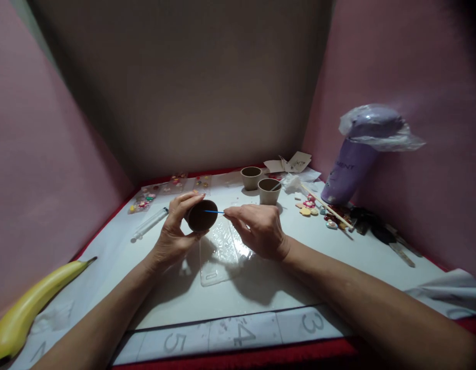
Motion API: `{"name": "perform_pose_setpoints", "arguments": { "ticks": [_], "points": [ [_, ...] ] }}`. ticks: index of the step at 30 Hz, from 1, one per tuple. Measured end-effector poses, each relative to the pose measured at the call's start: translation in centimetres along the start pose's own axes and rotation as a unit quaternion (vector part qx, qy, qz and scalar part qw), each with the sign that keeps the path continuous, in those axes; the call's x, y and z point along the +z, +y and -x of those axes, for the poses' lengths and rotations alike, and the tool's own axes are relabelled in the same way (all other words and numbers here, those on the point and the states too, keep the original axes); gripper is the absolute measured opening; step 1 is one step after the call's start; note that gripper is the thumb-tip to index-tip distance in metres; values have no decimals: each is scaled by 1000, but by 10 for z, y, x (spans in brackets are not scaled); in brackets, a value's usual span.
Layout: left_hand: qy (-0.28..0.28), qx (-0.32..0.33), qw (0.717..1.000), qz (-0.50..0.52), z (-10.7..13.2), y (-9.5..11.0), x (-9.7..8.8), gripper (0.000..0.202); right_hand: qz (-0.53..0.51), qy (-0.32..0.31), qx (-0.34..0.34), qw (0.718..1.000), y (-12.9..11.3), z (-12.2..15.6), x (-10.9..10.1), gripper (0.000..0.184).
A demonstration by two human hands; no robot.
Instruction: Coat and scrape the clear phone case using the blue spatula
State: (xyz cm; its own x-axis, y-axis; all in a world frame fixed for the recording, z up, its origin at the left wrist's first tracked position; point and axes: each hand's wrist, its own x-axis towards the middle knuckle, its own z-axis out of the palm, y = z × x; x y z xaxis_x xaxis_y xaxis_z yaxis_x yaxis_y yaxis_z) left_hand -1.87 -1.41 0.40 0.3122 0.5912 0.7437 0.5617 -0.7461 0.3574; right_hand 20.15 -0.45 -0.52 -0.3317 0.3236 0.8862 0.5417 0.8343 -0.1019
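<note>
My left hand (pixel 175 228) is wrapped around a small brown cup (pixel 201 222), tilted so its dark mouth faces me. Between the pinched fingers of my right hand (pixel 261 230) is a thin blue stick (pixel 215 211), whose far end reaches into the cup. What lies inside the cup is too dark to make out. Below both hands a clear phone case (pixel 214 275) lies on the white work surface, with a shiny surface. A syringe (pixel 149 225) rests to the left of my left hand.
Behind stand two more cups, one plain (pixel 251 180) and one with a stick in it (pixel 269 195). Small charms (pixel 306 210), a wooden stick (pixel 330 208) and a purple tumbler (pixel 349 169) are on the right. A banana-shaped object (pixel 41 300) lies left; packets of charms (pixel 143 201) sit behind.
</note>
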Motion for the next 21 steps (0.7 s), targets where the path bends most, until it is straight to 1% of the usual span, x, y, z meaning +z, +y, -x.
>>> {"name": "perform_pose_setpoints", "arguments": {
  "ticks": [2,4,7,9,11,14,18,21],
  "points": [
    [3,15,1000,-27,-1,2,-1,63,15,0,10,1000,-1,0,1,21],
    [9,25,999,-46,-2,2,-1,62,14,-10,5,1000,-1,2,4,23],
    [20,23,998,-56,-1,0,-3,60,-2,-33,-19,999,1,4,8,27],
    [21,17,998,-53,-1,-1,-3,58,-1,-35,-17,999,1,4,9,24],
    [16,16,998,-51,-1,-2,-3,57,8,-37,-11,999,0,4,8,22],
    [5,27,998,-52,-1,-2,-1,59,33,-48,-22,998,-1,4,5,21],
    [-13,44,998,-47,-1,1,1,62,75,-39,-32,996,-2,4,3,20],
    [-23,39,998,-47,1,2,3,63,86,-41,-36,995,0,5,4,22]
  ]
}}
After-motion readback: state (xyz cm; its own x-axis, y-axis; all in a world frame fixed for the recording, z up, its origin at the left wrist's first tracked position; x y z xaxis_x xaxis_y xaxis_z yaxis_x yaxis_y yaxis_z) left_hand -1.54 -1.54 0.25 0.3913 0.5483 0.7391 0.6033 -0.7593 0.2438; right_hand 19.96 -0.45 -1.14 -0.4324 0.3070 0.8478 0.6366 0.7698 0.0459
